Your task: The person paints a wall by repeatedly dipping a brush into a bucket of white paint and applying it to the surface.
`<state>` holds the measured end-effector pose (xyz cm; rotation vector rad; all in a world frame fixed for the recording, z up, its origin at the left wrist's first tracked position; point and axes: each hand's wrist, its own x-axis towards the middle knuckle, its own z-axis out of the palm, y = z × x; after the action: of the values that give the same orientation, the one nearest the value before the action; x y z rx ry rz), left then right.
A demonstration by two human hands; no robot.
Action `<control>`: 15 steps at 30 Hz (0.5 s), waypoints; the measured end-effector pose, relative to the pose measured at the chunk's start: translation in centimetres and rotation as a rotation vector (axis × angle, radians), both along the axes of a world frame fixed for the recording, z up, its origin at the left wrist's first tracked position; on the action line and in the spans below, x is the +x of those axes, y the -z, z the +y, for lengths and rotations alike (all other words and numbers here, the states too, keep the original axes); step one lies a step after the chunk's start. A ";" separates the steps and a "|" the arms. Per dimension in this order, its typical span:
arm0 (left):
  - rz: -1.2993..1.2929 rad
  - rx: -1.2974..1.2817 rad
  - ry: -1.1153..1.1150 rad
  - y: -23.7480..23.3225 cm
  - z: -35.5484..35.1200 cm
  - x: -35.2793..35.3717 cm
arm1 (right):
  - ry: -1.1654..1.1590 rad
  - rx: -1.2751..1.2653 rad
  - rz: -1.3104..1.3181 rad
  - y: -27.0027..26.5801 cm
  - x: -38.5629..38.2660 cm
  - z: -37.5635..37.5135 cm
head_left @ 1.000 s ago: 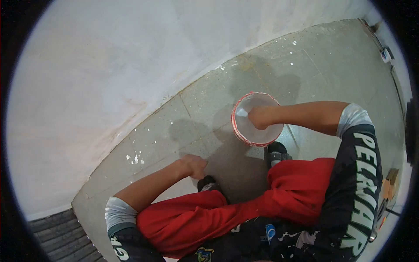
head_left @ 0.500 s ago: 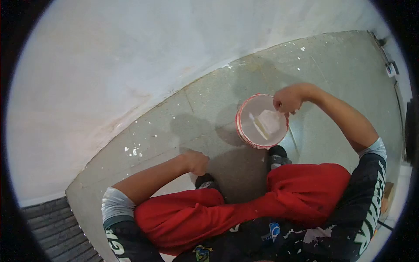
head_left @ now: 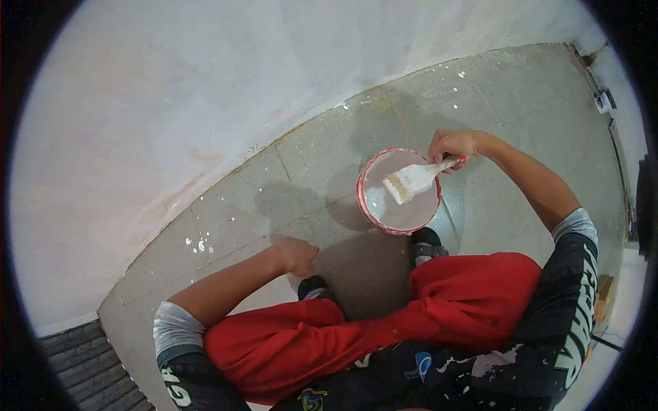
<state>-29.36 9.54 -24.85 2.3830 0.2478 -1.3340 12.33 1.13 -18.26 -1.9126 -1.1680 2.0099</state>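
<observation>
My right hand grips the handle of a wide paintbrush at the right rim of a round bucket. White paint coats the brush, and its pale bristles point left and down over the bucket's opening. The bucket is whitish with red smears round its rim and stands on the floor in front of my feet. My left hand is closed near my left foot, to the left of the bucket; whatever it may hold is hidden.
A whitish wall curves across the upper left. White paint spots dot the grey-green floor. A dark ridged surface lies at the lower left. A small white item sits by the right wall.
The brush has come up out of the bucket's inside, now showing flat above the opening with its handle visible. The whole view has shifted slightly, moving the bucket a little left.
</observation>
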 end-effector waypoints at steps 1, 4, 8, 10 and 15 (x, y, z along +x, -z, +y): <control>-0.011 -0.002 -0.017 0.0 0.0 0.0 | 0.000 0.002 -0.003 0.1 0.1 -0.2; 0.006 0.026 -0.013 0.0 -0.2 0.1 | 0.005 0.047 0.058 0.2 0.4 -0.5; 0.082 0.029 0.001 1.0 -0.1 -0.1 | 0.082 0.092 0.138 0.0 0.0 -0.8; -0.103 0.049 -0.086 1.3 -0.3 -0.7 | 0.076 0.105 0.192 -0.3 -0.3 -0.6; -0.072 0.069 -0.070 1.3 -0.1 -0.5 | 0.221 0.197 0.362 -2.2 -2.8 1.9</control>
<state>-29.82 9.41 -26.19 2.4502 0.3591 -1.2249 9.51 3.01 -16.09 -1.4381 -0.9725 1.9342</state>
